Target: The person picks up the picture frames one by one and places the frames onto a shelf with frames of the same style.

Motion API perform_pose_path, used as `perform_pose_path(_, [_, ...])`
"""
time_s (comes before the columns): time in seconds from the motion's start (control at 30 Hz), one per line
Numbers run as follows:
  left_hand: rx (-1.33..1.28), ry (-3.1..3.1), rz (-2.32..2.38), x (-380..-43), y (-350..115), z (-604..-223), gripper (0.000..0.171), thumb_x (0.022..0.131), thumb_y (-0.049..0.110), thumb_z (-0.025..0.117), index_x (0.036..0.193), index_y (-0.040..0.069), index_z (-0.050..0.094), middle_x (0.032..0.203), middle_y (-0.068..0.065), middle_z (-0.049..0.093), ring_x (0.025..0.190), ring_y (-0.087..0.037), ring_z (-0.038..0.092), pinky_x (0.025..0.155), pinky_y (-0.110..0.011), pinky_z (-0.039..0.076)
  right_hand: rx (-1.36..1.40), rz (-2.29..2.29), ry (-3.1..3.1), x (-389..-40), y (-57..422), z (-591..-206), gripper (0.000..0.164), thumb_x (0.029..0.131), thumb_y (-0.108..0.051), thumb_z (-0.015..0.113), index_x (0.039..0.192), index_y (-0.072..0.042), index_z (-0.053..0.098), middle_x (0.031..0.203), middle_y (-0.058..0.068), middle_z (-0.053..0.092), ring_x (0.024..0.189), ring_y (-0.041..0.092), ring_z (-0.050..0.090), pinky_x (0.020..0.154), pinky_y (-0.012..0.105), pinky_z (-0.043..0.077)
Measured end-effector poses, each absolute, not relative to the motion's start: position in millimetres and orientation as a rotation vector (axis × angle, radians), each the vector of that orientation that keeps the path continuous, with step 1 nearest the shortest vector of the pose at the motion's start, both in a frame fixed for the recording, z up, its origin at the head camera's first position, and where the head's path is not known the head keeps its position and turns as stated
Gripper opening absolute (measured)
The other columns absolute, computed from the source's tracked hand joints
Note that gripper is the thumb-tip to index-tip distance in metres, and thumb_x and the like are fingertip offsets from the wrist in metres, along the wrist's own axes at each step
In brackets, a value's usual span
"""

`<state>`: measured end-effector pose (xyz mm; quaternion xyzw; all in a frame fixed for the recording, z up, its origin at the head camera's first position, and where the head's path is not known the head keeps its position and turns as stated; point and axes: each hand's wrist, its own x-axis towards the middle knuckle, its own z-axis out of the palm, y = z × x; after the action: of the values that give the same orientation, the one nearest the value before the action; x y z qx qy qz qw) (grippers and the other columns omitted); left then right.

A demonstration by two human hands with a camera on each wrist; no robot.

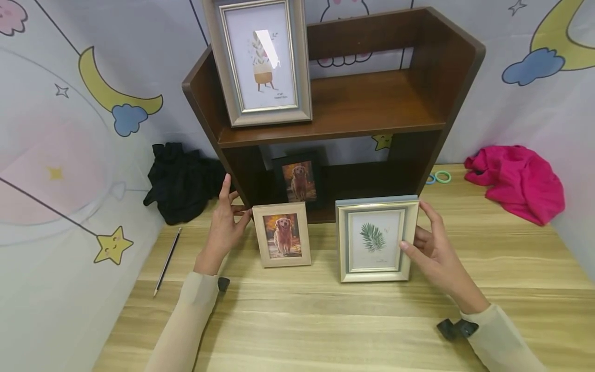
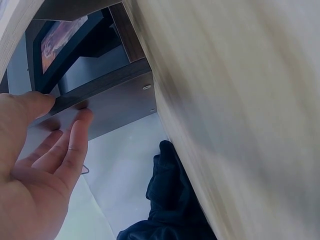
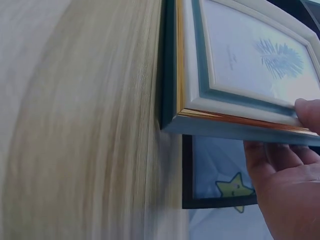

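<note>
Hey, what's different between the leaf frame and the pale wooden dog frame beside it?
The leaf frame looks larger than the dog frame. The leaf frame has shiny gold-toned edging; the dog frame's border is plain. The right hand holds the leaf frame, while neither hand holds the dog frame. Both stand in front of the shelf unit.

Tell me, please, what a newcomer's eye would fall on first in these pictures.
The brown shelf on the table would probably catch the eye, with a large potted-plant frame at its upper left. The bright pink cloth to the shelf's right might come next. In front, the right hand holds the leaf-print frame, while the left hand grips the shelf's left side.
</note>
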<state>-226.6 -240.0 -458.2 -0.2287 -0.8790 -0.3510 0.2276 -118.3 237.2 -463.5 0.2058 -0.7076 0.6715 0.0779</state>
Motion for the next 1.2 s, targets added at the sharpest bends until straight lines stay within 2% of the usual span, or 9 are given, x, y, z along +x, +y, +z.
perform_pose_path(0.7, [-0.629, -2.432, -0.971, -225, -239, -459, 0.12, 0.095, -0.013, 0.071, 0.171, 0.036, -0.007, 0.142, -0.044, 0.056, 0.097, -0.049, 0.079, 0.086, -0.058, 0.068, 0.654, 2.03, -2.112, -122, 242, -448, 0.095, 0.101, 0.022, 0.051, 0.174, -0.02, 0.007, 0.141, -0.006, 0.065, 0.122, 0.003, 0.072, 0.088, 0.022, 0.067])
perform_pose_path(1.2, [-0.621, -2.431, -0.974, -226, -240, -457, 0.12, 0.095, -0.013, 0.072, 0.171, 0.037, -0.006, 0.138, -0.045, 0.057, 0.098, -0.049, 0.079, 0.087, -0.057, 0.068, 0.587, 2.126, -2.117, -121, 243, -426, 0.09, 0.104, 0.015, 0.052, 0.174, -0.025, 0.012, 0.137, -0.007, 0.069, 0.119, 0.004, 0.073, 0.084, 0.027, 0.069])
